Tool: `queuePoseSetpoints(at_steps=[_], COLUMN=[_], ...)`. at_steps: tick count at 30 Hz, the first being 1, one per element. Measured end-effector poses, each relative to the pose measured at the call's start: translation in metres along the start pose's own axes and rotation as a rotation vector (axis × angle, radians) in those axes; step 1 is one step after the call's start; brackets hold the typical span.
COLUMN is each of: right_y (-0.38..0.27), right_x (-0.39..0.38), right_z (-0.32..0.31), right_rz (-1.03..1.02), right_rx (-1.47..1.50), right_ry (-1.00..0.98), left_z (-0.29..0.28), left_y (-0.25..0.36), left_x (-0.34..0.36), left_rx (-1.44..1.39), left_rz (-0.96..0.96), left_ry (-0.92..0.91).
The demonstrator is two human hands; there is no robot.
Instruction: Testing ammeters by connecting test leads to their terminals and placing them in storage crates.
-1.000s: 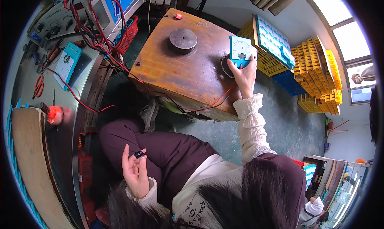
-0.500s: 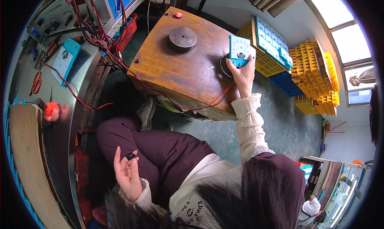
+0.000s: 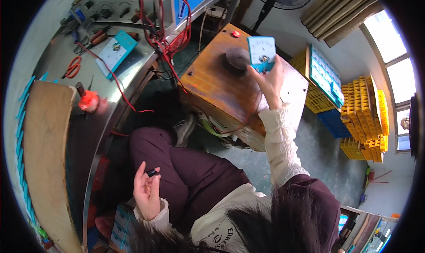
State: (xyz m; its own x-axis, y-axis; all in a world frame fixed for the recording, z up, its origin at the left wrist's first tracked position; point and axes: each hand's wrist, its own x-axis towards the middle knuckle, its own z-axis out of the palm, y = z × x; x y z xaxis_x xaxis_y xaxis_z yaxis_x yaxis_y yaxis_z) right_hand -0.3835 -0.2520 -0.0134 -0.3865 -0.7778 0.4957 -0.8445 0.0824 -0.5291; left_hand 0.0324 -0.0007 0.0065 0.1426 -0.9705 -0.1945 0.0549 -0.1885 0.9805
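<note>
My right hand [image 3: 271,82] grips a teal-and-white analog panel meter [image 3: 261,48] by its lower teal part, above the wooden box [image 3: 217,85]. Next to the meter, on the box top, is a dark round disc [image 3: 237,58]; the meter's left edge reaches close to it. Whether the meter touches the box I cannot tell. Over my lap, my left hand [image 3: 147,199] pinches a small black piece [image 3: 152,172] at its fingertips, palm turned up. Another teal-and-white meter [image 3: 116,54] lies on the metal bench to the left.
Red wires [image 3: 161,45] hang from the bench's far end. The bench [image 3: 62,60] holds orange-handled scissors [image 3: 72,67], screwdrivers and a red bottle [image 3: 88,100]. A red button [image 3: 236,33] sits on the box. Yellow crates [image 3: 361,107] and stacked meters [image 3: 325,78] stand right.
My right hand has carried the meter from the box's right side toward the left disc. The left hand keeps the black piece. The whole view has shifted.
</note>
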Motion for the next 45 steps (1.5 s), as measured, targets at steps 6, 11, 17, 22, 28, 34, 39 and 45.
queuePoseSetpoints(at_steps=[6,11,17,22,28,34,39,45], right_y=[-0.027,-0.009,-0.022,-0.135,-0.247,-0.25,-0.225,-0.222], right_x=[0.019,0.021,0.018,-0.119,-0.28,-0.282,-0.281,-0.27], right_z=[0.06,0.07,0.068,0.049,-0.016,-0.029,-0.039,-0.043], right_rz=[0.053,-0.138,-0.117,-0.222,-0.58,-0.011,0.093,0.002], right_rx=[-0.044,0.096,0.211,0.758,0.874,1.087,1.075,1.022], right_ry=[0.002,0.099,0.045,-0.314,-0.887,-1.486,-1.517,-1.436], left_z=[-0.017,-0.015,-0.002,0.008,-0.004,-0.046,-0.037,-0.03], left_y=[-0.008,-0.019,-0.02,-0.014,-0.004,-0.005,-0.009,-0.003], left_x=[-0.027,-0.039,-0.033,-0.031,-0.052,-0.087,-0.079,-0.071], left_rx=[0.043,-0.082,-0.156,0.019,-0.157,-0.369,-0.343,-0.335], left_rz=[-0.001,-0.071,0.126,0.13,0.081,-0.013,-0.036,-0.001], left_ry=[0.136,0.266,0.201,0.295,0.625,0.608,0.518,0.483])
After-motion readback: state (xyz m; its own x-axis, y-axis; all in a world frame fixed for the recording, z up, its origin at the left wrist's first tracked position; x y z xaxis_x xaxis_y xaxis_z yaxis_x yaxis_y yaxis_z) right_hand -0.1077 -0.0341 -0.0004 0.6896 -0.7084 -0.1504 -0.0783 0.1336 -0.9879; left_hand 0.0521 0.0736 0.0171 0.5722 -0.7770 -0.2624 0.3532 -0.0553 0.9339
